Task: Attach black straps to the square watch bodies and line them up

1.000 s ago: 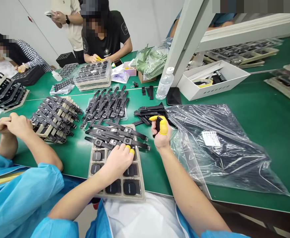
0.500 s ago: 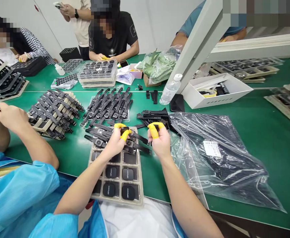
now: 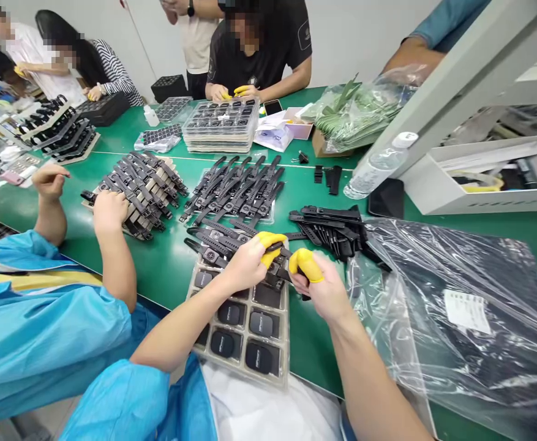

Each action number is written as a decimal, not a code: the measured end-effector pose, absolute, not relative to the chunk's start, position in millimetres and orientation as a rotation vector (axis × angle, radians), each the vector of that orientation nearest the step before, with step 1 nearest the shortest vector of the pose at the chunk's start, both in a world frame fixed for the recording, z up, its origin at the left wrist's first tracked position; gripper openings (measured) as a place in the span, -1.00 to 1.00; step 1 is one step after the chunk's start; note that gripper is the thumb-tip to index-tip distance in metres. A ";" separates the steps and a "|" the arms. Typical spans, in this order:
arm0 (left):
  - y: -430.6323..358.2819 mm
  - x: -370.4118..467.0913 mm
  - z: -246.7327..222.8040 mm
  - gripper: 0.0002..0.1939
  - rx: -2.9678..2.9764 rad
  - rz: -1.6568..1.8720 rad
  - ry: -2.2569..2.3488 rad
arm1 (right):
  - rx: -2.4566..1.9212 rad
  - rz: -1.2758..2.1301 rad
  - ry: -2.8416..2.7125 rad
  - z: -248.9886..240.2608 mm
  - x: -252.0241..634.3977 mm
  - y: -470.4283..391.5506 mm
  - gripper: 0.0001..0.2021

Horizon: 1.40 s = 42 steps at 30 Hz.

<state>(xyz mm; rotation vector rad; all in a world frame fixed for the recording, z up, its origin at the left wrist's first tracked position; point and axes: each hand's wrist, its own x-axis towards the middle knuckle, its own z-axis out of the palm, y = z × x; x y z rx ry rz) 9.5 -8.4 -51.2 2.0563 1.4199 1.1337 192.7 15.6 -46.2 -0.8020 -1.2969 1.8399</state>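
My left hand [image 3: 250,263], with yellow finger cots, is closed on a black smartwatch [image 3: 275,246] above the far part of a beige tray [image 3: 285,361]. Just right of it, my right hand [image 3: 318,278], also in yellow cots, grips a black watch strap, mostly hidden by the fingers; the strap meets the watch between both hands. In the tray's near compartments lie square black watch bodies [image 3: 262,323]. Watches with straps attached [image 3: 213,239] lie across its far end. Loose black straps [image 3: 332,226] are heaped beyond my right hand.
To the right lies a clear bag of black straps [image 3: 488,269]. Behind it stand a water bottle [image 3: 381,165] and a white box [image 3: 488,190]. Stacked strapped watches [image 3: 137,190] are at left, near a co-worker's hands [image 3: 109,211]. A slanted grey post [image 3: 461,79] rises at right.
The view has swung left. My right hand has come closer to my left, bringing the strap to the watch. The co-worker's hands at left have moved apart, one reaching to the stacked watches.
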 end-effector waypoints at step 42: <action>-12.9 0.8 -31.1 -0.48 2.328 0.932 1.194 | -0.746 2.271 -0.868 -36.0 186.3 19.6 -0.76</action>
